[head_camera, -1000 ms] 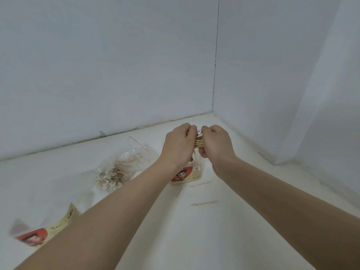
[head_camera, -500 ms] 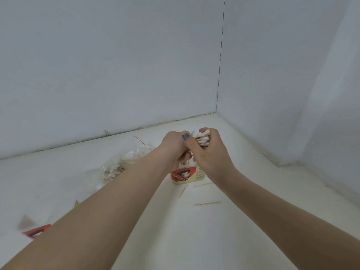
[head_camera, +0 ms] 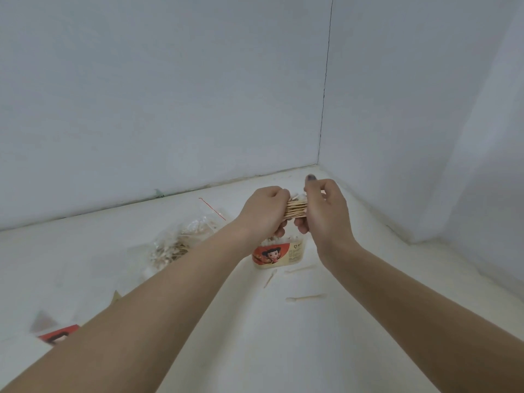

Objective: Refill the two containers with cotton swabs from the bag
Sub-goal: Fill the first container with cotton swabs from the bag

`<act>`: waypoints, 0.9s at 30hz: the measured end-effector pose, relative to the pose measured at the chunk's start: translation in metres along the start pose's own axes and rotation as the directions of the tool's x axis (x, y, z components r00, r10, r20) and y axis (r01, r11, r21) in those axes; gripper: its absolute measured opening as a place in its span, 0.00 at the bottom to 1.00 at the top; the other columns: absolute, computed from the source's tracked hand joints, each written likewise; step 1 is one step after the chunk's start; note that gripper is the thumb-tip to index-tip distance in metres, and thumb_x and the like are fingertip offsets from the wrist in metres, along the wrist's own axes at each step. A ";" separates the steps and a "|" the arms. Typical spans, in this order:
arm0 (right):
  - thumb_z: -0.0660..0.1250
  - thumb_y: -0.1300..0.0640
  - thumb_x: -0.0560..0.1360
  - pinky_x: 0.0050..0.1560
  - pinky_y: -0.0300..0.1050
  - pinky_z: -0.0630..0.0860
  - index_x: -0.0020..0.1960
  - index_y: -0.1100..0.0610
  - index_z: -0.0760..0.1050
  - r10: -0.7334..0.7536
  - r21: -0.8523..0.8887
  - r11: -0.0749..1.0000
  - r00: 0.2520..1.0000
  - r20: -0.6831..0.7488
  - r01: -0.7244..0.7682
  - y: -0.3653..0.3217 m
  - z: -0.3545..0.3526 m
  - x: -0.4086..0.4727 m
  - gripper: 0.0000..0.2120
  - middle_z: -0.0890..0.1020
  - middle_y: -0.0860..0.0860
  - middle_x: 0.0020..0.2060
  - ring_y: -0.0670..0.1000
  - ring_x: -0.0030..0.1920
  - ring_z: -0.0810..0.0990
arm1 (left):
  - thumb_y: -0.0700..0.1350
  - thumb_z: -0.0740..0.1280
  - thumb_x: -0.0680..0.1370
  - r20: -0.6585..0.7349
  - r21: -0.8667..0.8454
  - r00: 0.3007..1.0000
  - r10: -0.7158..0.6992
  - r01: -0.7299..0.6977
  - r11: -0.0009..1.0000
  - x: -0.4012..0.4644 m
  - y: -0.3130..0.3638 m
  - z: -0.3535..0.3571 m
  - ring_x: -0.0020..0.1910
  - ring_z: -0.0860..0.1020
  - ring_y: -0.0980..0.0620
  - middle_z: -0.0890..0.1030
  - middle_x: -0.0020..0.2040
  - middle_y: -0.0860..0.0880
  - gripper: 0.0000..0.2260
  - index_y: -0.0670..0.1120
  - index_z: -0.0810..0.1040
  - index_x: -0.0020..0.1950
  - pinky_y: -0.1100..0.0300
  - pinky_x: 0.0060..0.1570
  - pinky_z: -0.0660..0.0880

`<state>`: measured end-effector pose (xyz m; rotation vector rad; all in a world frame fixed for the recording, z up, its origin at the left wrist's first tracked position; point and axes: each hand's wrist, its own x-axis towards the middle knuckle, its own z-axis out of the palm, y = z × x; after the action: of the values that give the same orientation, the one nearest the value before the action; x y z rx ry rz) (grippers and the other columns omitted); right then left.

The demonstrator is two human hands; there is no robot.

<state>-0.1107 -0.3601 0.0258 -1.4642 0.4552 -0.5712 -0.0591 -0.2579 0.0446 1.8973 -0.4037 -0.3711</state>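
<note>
A pale white surface (head_camera: 283,350) runs into a corner of plain white walls (head_camera: 141,95). Both forearms reach out over it. The left hand (head_camera: 265,212) and right hand (head_camera: 326,214) meet above the surface, each with fingers curled round one end of a bundle of cotton swabs (head_camera: 296,209) held level between them; the wooden sticks show in the gap. Down and to the left of the left hand lies the clear bag (head_camera: 181,242), crumpled, with more swabs inside. Directly beneath the hands stands a container (head_camera: 279,253) with a red cartoon label, white swab tips showing at its top. Far below the left forearm, a second container (head_camera: 58,334) is mostly hidden. Below the right hand, three loose swabs (head_camera: 304,297) lie just beside the near container.
</note>
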 end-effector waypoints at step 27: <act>0.61 0.47 0.81 0.37 0.49 0.71 0.39 0.57 0.69 -0.069 -0.160 0.985 0.998 -0.009 0.067 0.012 0.007 0.025 0.17 0.74 0.50 0.30 0.51 0.30 0.72 | 0.50 0.54 0.83 -0.236 -0.287 0.963 -0.130 0.059 0.956 0.020 -0.003 -0.001 0.42 0.79 0.45 0.81 0.49 0.41 0.15 0.41 0.75 0.53 0.52 0.44 0.79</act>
<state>-0.0854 -0.3696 0.0157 -1.6349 0.4724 -0.6108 -0.0402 -0.2649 0.0413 1.6647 -0.0831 -0.2305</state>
